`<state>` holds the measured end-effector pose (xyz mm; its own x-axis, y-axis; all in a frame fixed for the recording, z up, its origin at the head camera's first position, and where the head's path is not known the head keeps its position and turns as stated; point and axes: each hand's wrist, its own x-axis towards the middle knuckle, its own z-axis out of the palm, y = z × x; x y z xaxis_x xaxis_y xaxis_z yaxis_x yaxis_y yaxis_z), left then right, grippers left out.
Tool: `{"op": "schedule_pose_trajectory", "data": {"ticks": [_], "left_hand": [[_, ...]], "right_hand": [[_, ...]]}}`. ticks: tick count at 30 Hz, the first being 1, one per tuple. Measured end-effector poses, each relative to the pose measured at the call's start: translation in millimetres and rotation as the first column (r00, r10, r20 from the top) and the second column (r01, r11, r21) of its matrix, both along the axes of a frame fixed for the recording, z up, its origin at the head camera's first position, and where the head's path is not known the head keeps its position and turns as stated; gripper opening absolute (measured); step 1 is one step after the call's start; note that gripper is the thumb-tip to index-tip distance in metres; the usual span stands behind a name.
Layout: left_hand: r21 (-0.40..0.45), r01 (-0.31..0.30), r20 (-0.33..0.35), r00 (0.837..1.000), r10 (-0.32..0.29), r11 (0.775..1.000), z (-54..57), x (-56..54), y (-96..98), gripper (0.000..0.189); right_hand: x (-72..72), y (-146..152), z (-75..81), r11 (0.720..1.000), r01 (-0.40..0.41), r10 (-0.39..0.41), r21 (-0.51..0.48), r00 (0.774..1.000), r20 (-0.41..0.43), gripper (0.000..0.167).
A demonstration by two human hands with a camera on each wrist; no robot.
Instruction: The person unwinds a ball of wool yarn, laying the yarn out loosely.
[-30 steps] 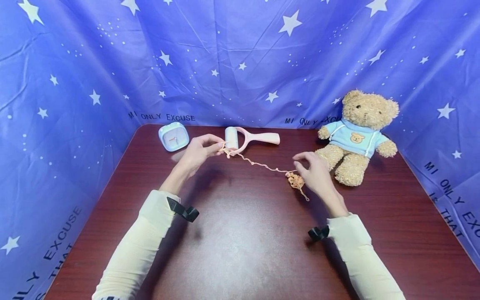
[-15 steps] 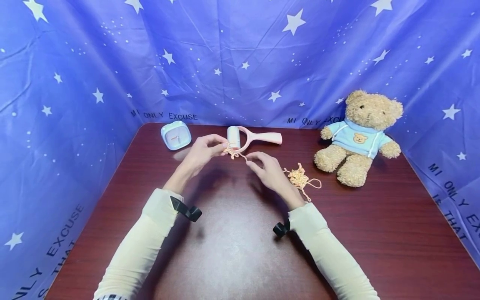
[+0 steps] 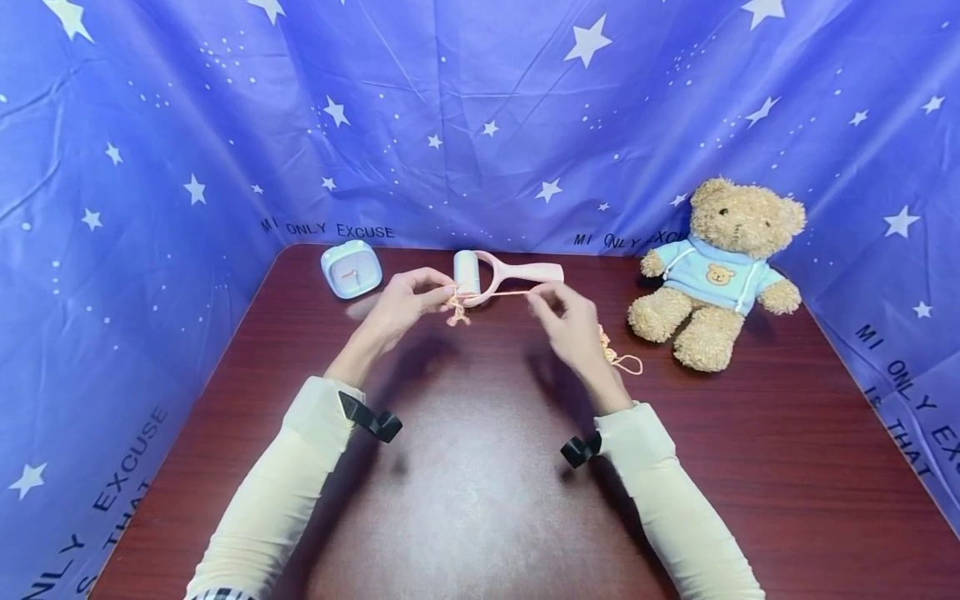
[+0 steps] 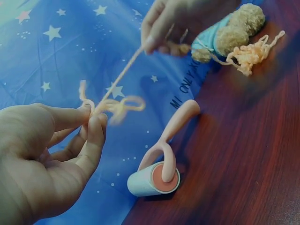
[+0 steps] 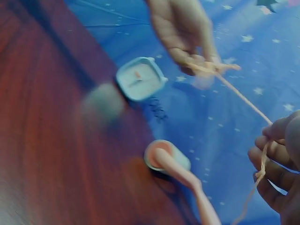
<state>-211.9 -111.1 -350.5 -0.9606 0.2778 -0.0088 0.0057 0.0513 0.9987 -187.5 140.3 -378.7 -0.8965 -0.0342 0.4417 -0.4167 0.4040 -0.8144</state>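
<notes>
Peach yarn (image 3: 501, 293) runs taut between my two hands. My left hand (image 3: 408, 304) pinches a looped, knotted bunch of it (image 4: 119, 105) between thumb and forefinger, with short loops hanging below the fingertips. To the right, my right hand (image 3: 566, 321) pinches the strand, and a slack length trails down from its fingers in the right wrist view. The rest of the yarn lies as a tangled heap (image 4: 251, 55) on the table, partly hidden behind my right wrist in the head view.
Behind my hands lies a pink-handled lint roller (image 3: 467, 273). A light blue clock (image 3: 351, 271) stands at the back left. At the right sits a teddy bear (image 3: 720, 275) in a blue top. A starry blue curtain (image 3: 487, 167) borders the wooden table (image 3: 465, 483).
My right hand came left from beside the yarn heap, took the strand close to my left hand, then drew back slightly right, pulling it straight. My left hand stays nearly in place.
</notes>
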Motion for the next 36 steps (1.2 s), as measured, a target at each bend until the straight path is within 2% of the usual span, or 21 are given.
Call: {"op": "schedule_pose_trajectory", "data": {"ticks": [4,9,15,18,27,36], "left_hand": [[0.013,-0.005,0.008,1.0,0.005,1.0,-0.4,0.0,-1.7,0.024],[0.031,-0.02,0.022,1.0,0.019,0.999,-1.2,-0.2,-3.3,0.023],[0.032,-0.041,0.044,0.998,0.04,0.999,-2.0,-0.9,-5.7,0.025],[0.03,-0.055,0.055,0.997,0.054,0.998,-1.8,-1.2,-6.8,0.025],[0.023,-0.117,0.068,0.991,0.116,0.993,-0.6,-2.5,-7.5,0.008],[0.075,-0.204,0.069,0.978,0.199,0.976,-3.7,-4.9,-9.6,0.016]], "right_hand": [[2.4,17,10.7,0.995,0.061,-0.062,-0.075,0.998,-0.01,0.015],[13.9,34,26.8,0.981,0.095,-0.09,-0.169,0.995,0.037,0.017],[24.5,50,42.0,0.968,0.183,-0.186,-0.173,0.983,-0.003,0.017],[25.6,59,43.6,0.955,0.225,-0.231,-0.193,0.973,-0.009,0.017],[28.5,81,43.8,0.93,0.301,-0.315,-0.212,0.948,-0.034,0.019],[31.5,98,42.4,0.898,0.383,-0.392,-0.218,0.92,0.002,0.017]]}}
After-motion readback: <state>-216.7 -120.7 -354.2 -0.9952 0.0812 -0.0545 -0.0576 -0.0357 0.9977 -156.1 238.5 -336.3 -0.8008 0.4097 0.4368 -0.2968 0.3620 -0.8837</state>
